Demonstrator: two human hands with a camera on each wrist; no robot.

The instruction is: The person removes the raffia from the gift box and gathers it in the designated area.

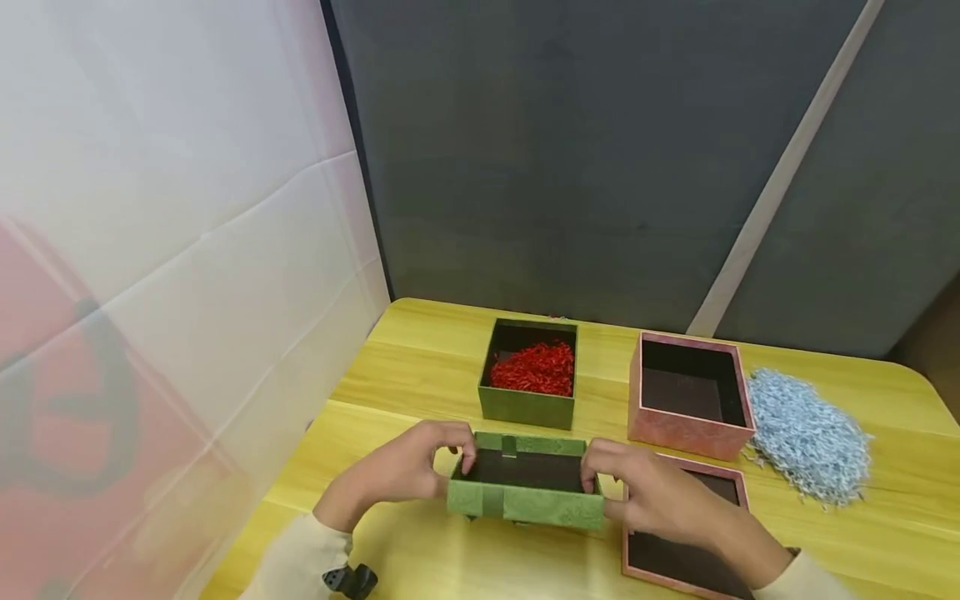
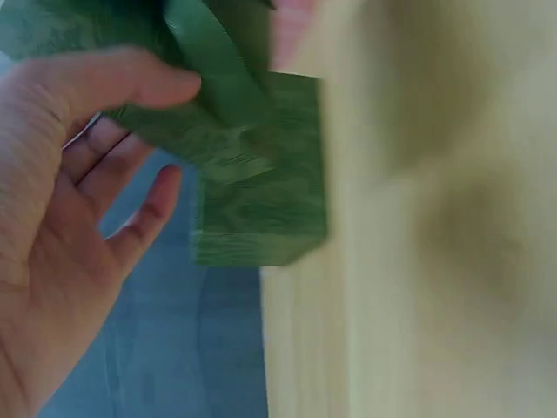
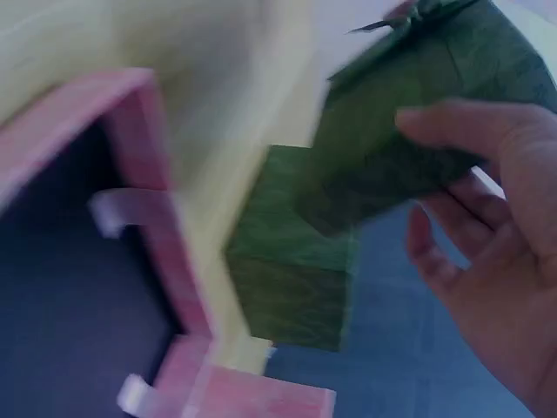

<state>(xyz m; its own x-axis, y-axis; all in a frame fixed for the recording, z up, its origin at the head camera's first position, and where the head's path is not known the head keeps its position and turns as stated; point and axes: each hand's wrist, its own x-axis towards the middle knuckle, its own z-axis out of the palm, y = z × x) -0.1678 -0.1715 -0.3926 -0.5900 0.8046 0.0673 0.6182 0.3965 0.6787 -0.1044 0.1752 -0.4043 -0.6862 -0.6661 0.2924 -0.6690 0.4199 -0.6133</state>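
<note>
Both hands hold a green lid [image 1: 525, 493] upside down, just above the table's near side, its dark inside facing up. My left hand [image 1: 408, 471] grips the lid's left end and my right hand [image 1: 645, 492] grips the right end, fingers curled over the rim. In the left wrist view, the thumb of the left hand [image 2: 61, 218] lies on the ribboned lid [image 2: 204, 52]. In the right wrist view, the right hand [image 3: 487, 244] holds the lid [image 3: 435, 148] from below. Behind it stands an open green box [image 1: 528, 408] with red paper shreds [image 1: 534, 367].
An open pink box [image 1: 686, 433] stands at the back right, beside a heap of pale blue shreds [image 1: 806, 433]. A pink lid [image 1: 667, 562] lies upside down under my right wrist. The green box [image 2: 261, 209] [image 3: 296, 279] and pink lid [image 3: 165, 174] show blurred in the wrist views.
</note>
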